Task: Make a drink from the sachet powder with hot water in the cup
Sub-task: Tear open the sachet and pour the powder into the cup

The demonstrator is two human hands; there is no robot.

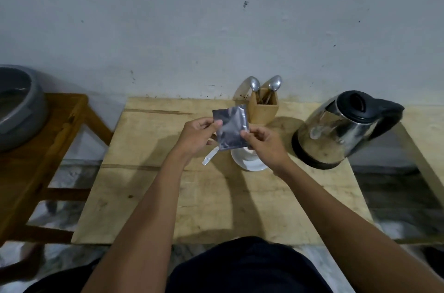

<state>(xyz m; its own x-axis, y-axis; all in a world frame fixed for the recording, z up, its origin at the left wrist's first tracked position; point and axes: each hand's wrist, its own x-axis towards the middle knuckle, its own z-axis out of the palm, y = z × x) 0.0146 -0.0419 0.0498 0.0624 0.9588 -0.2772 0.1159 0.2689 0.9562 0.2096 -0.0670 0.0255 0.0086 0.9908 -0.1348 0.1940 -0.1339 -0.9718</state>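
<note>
Silver sachet (230,128) at centre frame, lifted clear of the counter (216,196), flat face toward the camera. Long axis nearly vertical in the picture, top short edge leaning slightly left and pointing to the wall, bottom edge down toward the white cup (243,154). On the sachet's left edge, the left hand (197,135), fingers (216,124) curled and pinching the foil near the top. On the right edge, lower down, the right hand (264,146), thumb and forefinger closed on the foil. Cup on a white saucer (252,168) just below the hands, mostly hidden behind the right one. Pale narrow strip (210,157) flat on the counter just left of the saucer. Right of centre, steel kettle (343,129) with black top and handle. Behind the sachet, wooden holder (263,107) with two spoons (255,86), bowls up. Upper left, grey pot (16,105) on a wooden stand (60,124).
</note>
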